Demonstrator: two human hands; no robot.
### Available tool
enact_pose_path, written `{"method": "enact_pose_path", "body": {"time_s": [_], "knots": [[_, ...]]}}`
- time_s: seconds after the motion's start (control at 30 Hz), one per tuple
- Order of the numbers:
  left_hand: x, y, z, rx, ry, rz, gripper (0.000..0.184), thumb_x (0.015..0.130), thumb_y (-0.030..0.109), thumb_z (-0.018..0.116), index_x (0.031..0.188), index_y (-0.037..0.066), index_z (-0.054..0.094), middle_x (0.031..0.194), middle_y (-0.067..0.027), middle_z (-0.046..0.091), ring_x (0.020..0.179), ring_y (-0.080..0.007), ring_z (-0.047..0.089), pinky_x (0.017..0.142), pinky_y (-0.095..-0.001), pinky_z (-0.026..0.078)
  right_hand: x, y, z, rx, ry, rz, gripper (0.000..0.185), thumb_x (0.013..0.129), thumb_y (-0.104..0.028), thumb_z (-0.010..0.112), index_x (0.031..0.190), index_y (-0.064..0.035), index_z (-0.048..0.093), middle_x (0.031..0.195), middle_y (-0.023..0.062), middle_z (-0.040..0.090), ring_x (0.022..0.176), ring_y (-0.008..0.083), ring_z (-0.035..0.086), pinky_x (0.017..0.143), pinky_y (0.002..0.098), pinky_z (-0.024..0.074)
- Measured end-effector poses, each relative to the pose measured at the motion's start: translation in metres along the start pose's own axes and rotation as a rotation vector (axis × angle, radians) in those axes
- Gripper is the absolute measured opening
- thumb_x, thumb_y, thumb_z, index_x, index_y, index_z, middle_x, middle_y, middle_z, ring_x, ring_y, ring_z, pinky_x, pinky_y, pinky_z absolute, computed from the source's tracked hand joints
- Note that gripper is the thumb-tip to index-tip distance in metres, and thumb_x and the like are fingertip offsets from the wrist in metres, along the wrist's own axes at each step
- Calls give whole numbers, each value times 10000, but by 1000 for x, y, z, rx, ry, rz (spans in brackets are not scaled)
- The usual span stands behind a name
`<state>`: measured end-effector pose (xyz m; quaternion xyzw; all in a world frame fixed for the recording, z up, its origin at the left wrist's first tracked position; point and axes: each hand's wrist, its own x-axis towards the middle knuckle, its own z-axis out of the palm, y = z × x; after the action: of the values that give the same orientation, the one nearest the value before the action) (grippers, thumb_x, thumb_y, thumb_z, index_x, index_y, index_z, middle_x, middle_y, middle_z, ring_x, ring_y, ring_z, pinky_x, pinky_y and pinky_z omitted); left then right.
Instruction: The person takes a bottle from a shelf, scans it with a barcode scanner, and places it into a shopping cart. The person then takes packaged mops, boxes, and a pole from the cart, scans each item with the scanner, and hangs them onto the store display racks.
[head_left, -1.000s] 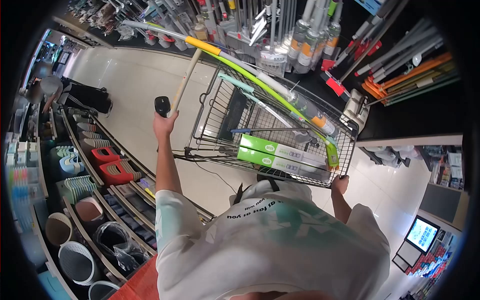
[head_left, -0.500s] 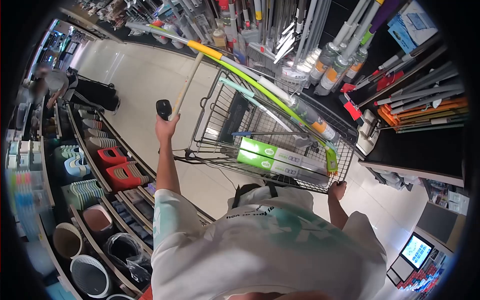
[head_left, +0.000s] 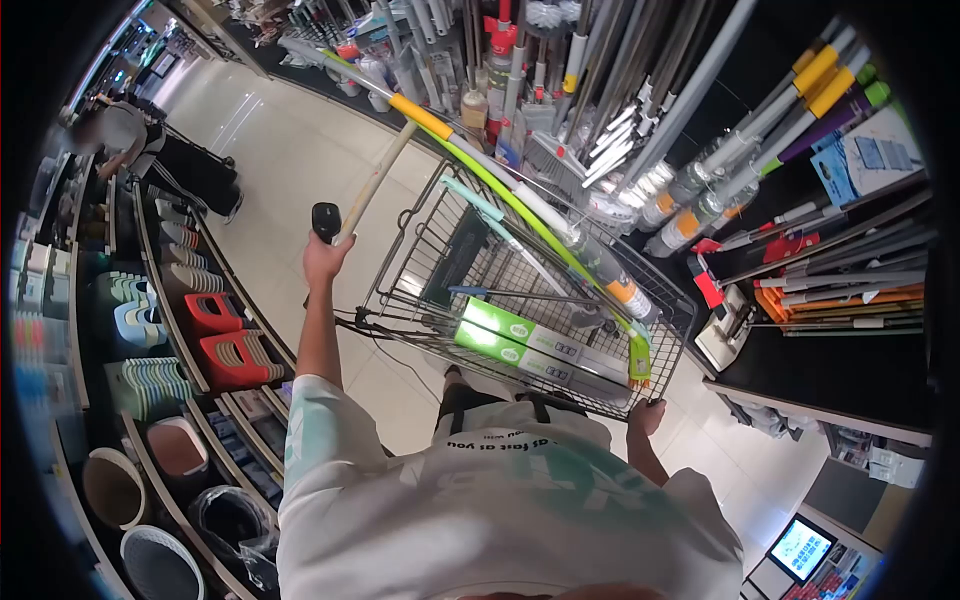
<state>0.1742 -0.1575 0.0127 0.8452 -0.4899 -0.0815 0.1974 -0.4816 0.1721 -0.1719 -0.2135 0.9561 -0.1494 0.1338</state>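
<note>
My left hand (head_left: 322, 262) is closed around a light wooden stick (head_left: 378, 182), which slants up to the right. A black rounded piece (head_left: 326, 220) sits just above that fist; whether it belongs to the stick I cannot tell. My right hand (head_left: 648, 414) grips the near right corner of a wire shopping cart (head_left: 400, 275). Inside the cart lie long green-and-white boxes (head_left: 500, 340), a blue-tipped pole (head_left: 510, 293) and a pale mint-handled pole (head_left: 474, 196). A long lime-green pole (head_left: 500, 188) and a grey pole with a yellow sleeve (head_left: 420, 116) stick out over its far side.
Mops, brooms and poles (head_left: 610, 100) crowd the shelf beyond the cart. Left of me, shelves hold red stools (head_left: 235, 358) and bins (head_left: 160, 565). Another person (head_left: 122, 135) bends at the far left by a dark cart. A lit screen (head_left: 803, 547) stands at lower right.
The cart and my right hand have shifted slightly left and down in view. The pole display appears larger at right. Both hands keep their grips.
</note>
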Motion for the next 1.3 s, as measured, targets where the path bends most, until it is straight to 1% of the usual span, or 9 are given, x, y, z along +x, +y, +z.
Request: {"method": "enact_pose_path", "body": {"time_s": [0.3, 0.47, 0.7, 0.87, 0.97, 1.0, 1.1, 1.23, 1.3], "knots": [[110, 7, 19, 5, -65, 21, 784, 603, 566, 794, 1118, 25, 555, 1006, -188, 694, 947, -362, 671, 822, -446, 532, -17, -74, 39, 34, 71, -13, 277, 819, -235, 634, 985, -32, 545, 948, 182, 621, 895, 383, 625, 799, 489, 493], [156, 0, 1, -24, -75, 41, 761, 601, 565, 793, 1081, 29, 549, 1000, -181, 688, 936, -354, 671, 813, -447, 532, -28, -97, 71, -6, 61, 14, 446, 777, -265, 650, 1129, -13, 542, 1041, 223, 640, 953, 408, 625, 865, 482, 488], [199, -15, -35, -65, -117, 22, 724, 608, 507, 797, 1102, 48, 534, 1037, -176, 671, 956, -346, 666, 833, -447, 536, -38, -132, 80, 174, -297, 170, 579, 731, -294, 669, 1161, 52, 493, 981, 261, 656, 979, 426, 642, 928, 478, 467], [235, -16, -58, -47, -140, -11, 712, 614, 485, 792, 1111, 52, 524, 1054, -168, 667, 966, -347, 664, 828, -456, 539, -23, -156, 116, -23, -360, 328, 774, 710, -284, 693, 1305, 93, 370, 1166, 330, 583, 1083, 436, 602, 940, 439, 470], [259, -23, -65, -41, -104, 16, 716, 615, 489, 791, 1115, 53, 523, 1059, -171, 665, 969, -347, 664, 823, -465, 541, -63, -200, 104, 167, -362, 291, 778, 720, -291, 694, 1315, 80, 359, 1192, 324, 579, 1121, 440, 586, 984, 438, 450], [269, -25, -66, -41, -90, 29, 717, 616, 491, 791, 1116, 53, 523, 1060, -172, 664, 969, -347, 664, 821, -467, 542, -70, -207, 109, -26, -294, 210, 793, 729, -306, 694, 1313, 97, 341, 1211, 335, 569, 1147, 437, 576, 993, 435, 452], [308, -19, -76, -8, -79, 38, 722, 618, 497, 792, 1118, 52, 521, 1055, -177, 664, 965, -349, 664, 820, -464, 543, -81, -239, 118, -28, -299, 212, 822, 738, -335, 689, 1323, 107, 318, 1232, 337, 559, 1171, 434, 565, 997, 434, 454], [345, -15, -83, 24, -94, 50, 732, 613, 510, 797, 1096, 35, 521, 1035, -181, 666, 947, -350, 668, 825, -447, 539, -69, -269, 114, -29, -447, 160, 725, 724, -384, 710, 1201, 117, 493, 1191, 335, 586, 1180, 422, 564, 997, 432, 444], [364, -12, -84, 22, -77, 62, 732, 612, 511, 799, 1090, 30, 522, 1019, -180, 669, 936, -346, 669, 822, -439, 537, -44, -262, 146, 5, -461, 151, 644, 717, -379, 723, 1110, 105, 561, 1093, 293, 630, 1061, 389, 613, 921, 420, 474]]}}
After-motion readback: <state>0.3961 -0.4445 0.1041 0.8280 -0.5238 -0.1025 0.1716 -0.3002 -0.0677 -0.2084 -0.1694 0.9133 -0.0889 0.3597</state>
